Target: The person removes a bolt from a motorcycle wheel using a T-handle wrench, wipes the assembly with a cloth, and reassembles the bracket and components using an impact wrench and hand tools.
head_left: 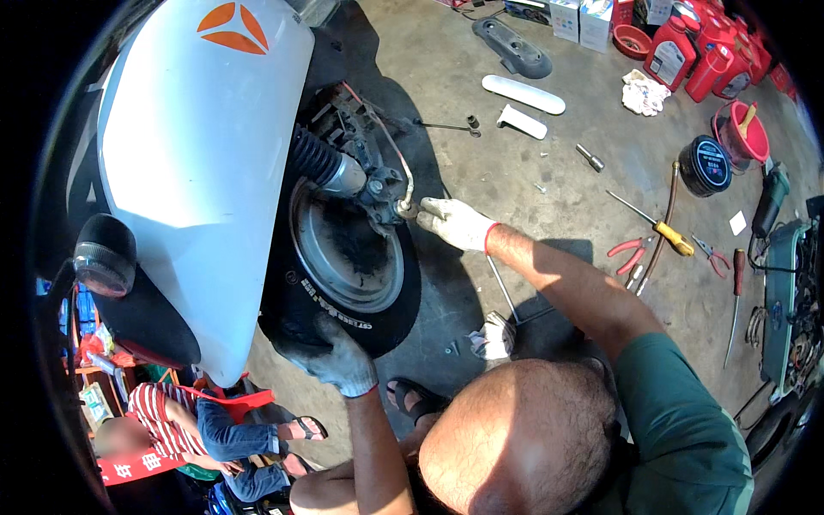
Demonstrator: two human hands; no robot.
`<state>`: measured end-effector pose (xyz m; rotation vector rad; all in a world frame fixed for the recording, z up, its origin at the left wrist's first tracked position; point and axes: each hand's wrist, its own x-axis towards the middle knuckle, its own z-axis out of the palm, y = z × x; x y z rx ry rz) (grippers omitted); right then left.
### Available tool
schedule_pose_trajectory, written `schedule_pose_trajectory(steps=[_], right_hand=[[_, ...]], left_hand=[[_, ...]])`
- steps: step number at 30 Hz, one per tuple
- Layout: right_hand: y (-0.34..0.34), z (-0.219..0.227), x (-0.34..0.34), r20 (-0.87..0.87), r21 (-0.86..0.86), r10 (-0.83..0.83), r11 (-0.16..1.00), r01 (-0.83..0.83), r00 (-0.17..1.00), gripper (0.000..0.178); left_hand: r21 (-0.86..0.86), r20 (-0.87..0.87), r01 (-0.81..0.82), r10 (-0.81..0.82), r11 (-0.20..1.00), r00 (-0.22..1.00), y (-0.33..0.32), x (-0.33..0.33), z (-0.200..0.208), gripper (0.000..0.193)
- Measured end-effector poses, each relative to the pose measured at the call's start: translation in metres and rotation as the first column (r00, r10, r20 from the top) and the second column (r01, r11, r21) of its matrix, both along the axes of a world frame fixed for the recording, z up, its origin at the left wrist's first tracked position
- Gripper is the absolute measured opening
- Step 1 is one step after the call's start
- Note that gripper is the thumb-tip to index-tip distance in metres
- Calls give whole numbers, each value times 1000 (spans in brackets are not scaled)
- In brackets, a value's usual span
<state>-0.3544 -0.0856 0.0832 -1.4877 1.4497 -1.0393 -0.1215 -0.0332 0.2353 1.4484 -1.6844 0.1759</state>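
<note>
A scooter wheel with a black tyre and a grey rim sits beside a white body panel. My left hand, in a grey glove, grips the tyre's near edge, its thumb lying on the sidewall. My right hand, in a white glove, has its fingers closed at the hub's right side, on a small dark part I cannot make out. The lower end of a pale hose meets the hub right there. Above the wheel, a shock absorber with a black ribbed cover leads down to the hub bracket.
Right of the wheel lie a socket wrench, a loose socket, a yellow-handled screwdriver and red pliers. A crumpled cloth is near my right arm. Red bottles stand far right. A person in stripes sits lower left.
</note>
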Motion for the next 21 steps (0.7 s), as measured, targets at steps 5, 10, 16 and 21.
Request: schedule_pose_trajectory(steps=[5,10,16,21], right_hand=[[19,31,28,151,192,-123,977,93,981,49],[20,31,25,466,392,-174,920,-26,867,47],[38,2,25,541,280,-168,960,12,824,40],[73,-15,27,758,562,-511,827,-7,405,31]], left_hand=[[-147,40,-17,23,989,999,-4,15,-4,56],[-113,-27,14,-17,994,999,-5,7,-7,56],[-58,-69,33,-37,998,997,-2,-3,-3,59],[-26,-55,42,-43,999,998,0,6,-3,75]])
